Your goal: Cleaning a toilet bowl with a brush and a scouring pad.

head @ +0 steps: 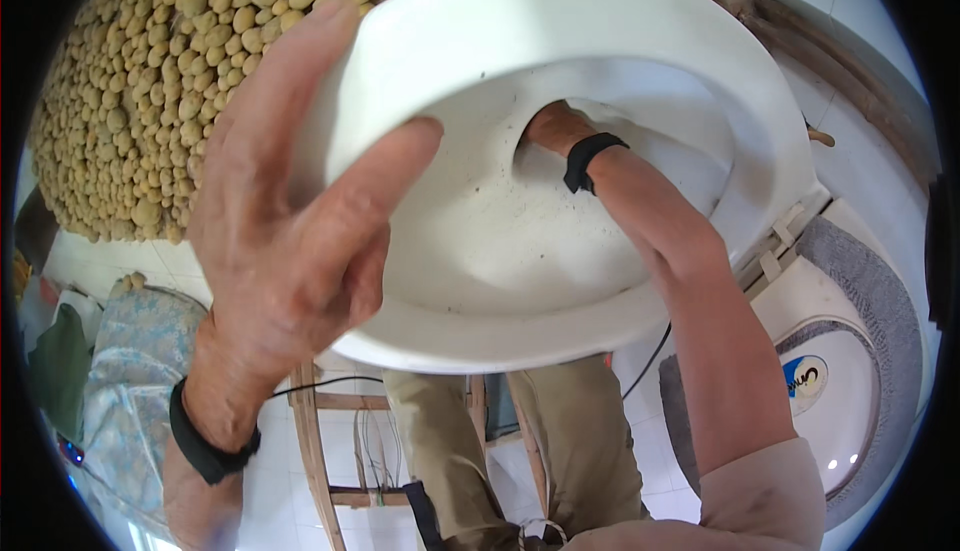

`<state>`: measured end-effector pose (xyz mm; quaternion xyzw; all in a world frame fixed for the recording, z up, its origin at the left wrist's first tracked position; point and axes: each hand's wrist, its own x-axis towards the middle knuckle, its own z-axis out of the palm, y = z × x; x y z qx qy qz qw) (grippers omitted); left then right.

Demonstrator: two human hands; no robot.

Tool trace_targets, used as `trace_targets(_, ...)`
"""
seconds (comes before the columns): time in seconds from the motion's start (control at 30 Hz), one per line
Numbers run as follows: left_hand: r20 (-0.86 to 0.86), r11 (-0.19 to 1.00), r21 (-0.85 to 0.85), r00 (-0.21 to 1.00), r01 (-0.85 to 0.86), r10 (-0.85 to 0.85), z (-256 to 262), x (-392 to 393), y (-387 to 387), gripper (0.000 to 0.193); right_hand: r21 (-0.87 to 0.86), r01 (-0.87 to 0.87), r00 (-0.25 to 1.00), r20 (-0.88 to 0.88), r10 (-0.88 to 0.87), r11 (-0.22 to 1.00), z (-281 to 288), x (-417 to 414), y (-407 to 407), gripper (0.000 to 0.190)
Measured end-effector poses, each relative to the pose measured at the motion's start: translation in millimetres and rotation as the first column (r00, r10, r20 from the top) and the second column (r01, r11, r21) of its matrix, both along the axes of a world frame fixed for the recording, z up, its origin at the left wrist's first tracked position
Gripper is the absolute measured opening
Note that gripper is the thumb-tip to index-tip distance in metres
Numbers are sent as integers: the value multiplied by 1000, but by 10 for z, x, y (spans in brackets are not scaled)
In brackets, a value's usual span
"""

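A white ceramic toilet bowl [480, 333] lies before me, its rim facing up towards me. My right hand [556, 129] reaches into the dark outlet hole in the bowl; its fingers are hidden inside, and a black band circles the wrist. At the bowl's left rim, my left hand [277, 228] has its fingers spread, one fingertip over the rim's inner edge; firm contact cannot be told. It also wears a black wristband [206, 435]. Small dark specks dot the bowl's inner surface. Hinge fittings [772, 266] stick out at the bowl's right end.
Many yellowish round fruits or tubers [150, 108] cover the floor at upper left. A toilet lid with grey fabric cover [877, 266] lies right. Wooden framework [311, 438] stands by my legs, with a black cable nearby. Patterned cloth [142, 348] is left; curved wood [832, 33] lies upper right.
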<state>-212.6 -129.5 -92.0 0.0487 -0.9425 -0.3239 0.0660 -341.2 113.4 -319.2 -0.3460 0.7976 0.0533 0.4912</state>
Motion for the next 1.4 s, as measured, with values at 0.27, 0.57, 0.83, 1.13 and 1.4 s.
trace_targets(0.27,178,999,-46,984,17,-9,62,208,-88,52,19,-112,981,159,107,994,375,131,-102,26)
trace_targets(0.57,132,1000,8,991,1,-2,-23,152,-39,51,-229,70,995,82,-52,971,265,69,-44,24)
trace_targets(0.83,108,966,249,993,-75,50,45,49,-9,50,-102,17,999,-45,-21,995,-105,175,0,23)
trace_targets(1.13,131,998,-66,991,1,8,28,159,10,51,246,-206,977,109,184,947,842,-71,-26,24)
trace_targets(1.4,147,994,-92,987,-52,65,110,99,9,52,388,-507,862,235,449,770,2085,-476,-171,17)
